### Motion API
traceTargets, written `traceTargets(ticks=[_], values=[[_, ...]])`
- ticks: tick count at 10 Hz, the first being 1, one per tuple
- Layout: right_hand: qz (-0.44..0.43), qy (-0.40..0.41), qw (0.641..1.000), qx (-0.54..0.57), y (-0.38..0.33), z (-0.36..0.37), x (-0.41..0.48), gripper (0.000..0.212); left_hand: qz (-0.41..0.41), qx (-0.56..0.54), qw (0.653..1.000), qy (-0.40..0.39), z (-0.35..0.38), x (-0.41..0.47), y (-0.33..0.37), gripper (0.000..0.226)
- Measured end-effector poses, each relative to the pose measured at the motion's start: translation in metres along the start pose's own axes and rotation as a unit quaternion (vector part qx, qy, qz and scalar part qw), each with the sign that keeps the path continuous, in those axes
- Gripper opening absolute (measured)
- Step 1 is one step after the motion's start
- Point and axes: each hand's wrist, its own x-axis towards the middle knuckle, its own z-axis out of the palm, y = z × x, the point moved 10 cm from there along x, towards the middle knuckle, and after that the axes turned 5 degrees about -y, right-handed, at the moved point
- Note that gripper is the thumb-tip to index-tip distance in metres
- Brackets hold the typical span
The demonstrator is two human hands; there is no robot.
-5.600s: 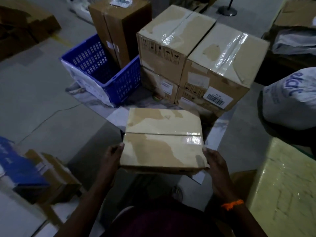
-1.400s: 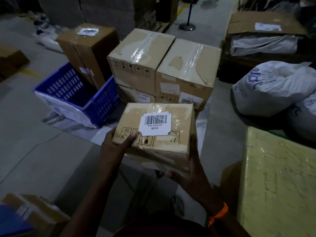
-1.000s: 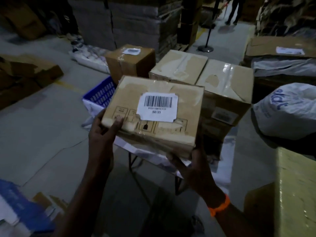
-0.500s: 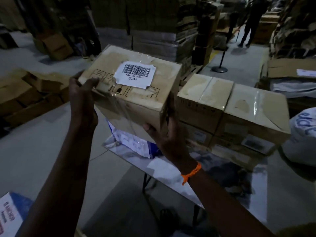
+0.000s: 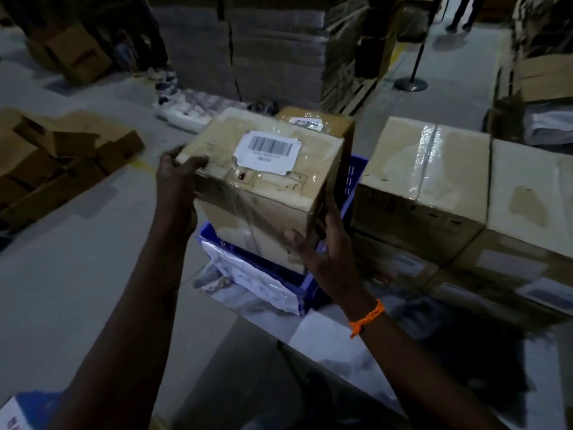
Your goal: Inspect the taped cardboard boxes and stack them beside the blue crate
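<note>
I hold a taped cardboard box (image 5: 263,193) with a white barcode label on its top face, in the air over the blue crate (image 5: 347,187). My left hand (image 5: 176,178) grips its left upper edge, thumb on top. My right hand (image 5: 322,249) grips its lower right corner from beneath. The crate is mostly hidden behind the box; its rim and a white bag lining it show below. Right of the crate, several taped boxes (image 5: 424,175) stand stacked in two layers. Another brown box (image 5: 322,122) with a label stands behind the held one.
Flattened cartons (image 5: 55,156) lie on the floor at left. A tall wrapped pallet of cardboard (image 5: 248,48) stands behind. A post on a round base (image 5: 410,83) and someone's legs are at the far right. More boxes (image 5: 539,79) sit at the right edge.
The box first showed its taped seam, then got turned label-up. It has since been lifted, then brought down over the blue crate, while my view shifted toward the stack.
</note>
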Motion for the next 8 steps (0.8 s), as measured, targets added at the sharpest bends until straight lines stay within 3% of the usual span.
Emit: traceTargets(ticks=[4, 6, 8], values=[[0.131, 0.06, 0.985, -0.093, 0.092, 0.008, -0.021, 0.095, -0.078, 0.057, 0.99, -0.103, 0.0, 0.044, -0.133, 0.043], [0.145, 0.04, 0.981, -0.123, 0.092, 0.02, -0.019, 0.093, -0.016, 0.084, 0.986, -0.142, -0.007, 0.044, -0.13, 0.042], [0.059, 0.066, 0.989, -0.122, 0.063, -0.024, -0.003, 0.061, 0.099, 0.256, 0.955, -0.109, -0.003, 0.026, -0.09, 0.046]])
